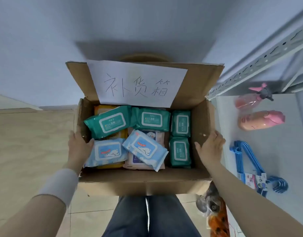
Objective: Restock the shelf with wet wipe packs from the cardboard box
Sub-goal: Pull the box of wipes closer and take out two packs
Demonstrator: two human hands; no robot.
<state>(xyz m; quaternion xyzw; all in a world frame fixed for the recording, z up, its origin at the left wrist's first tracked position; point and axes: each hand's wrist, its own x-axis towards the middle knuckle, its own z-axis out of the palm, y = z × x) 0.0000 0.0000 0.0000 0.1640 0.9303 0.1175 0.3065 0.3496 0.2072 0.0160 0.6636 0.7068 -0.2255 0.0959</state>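
An open cardboard box (143,183) hangs in front of me, held by both sides. My left hand (78,147) grips its left wall, thumb inside. My right hand (209,147) clasps its right wall. Inside lie several wet wipe packs: teal ones (109,123) across the back and right, light blue ones with a polar bear (143,147) in front, yellow and pink packs underneath. A white paper sheet with handwritten characters (137,82) is stuck on the raised back flap. The white shelf (273,147) stands to the right.
On the shelf board lie a pink spray bottle (249,100), a pink bottle (261,119) and a bundle of blue hangers (249,161). The shelf's perforated metal rail (260,62) runs up to the right. Bagged goods (214,211) sit below it. My legs stand on a tiled floor.
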